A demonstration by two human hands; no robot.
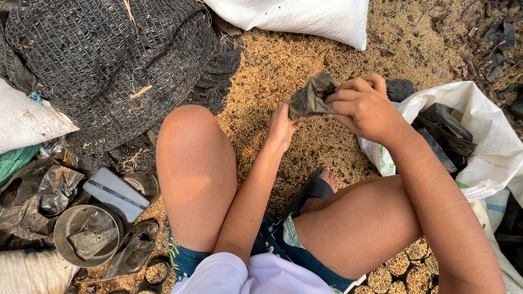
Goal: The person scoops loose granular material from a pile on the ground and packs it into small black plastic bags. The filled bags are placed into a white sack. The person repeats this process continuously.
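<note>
Head view. The right hand (pixel 366 109) pinches the upper edge of a crumpled black plastic bag (pixel 311 97), fingers pressed together on it; the left hand (pixel 281 128) grips the bag's lower end from beneath. The bag is held in the air between the knees, above husk-strewn ground (pixel 283 65). Judged step: spreading the bag open; pulling its mouth apart would call for separating the stuck layers. An open white sack (pixel 490 130) lies at the right, black netting (pixel 109 71) at the left.
</note>
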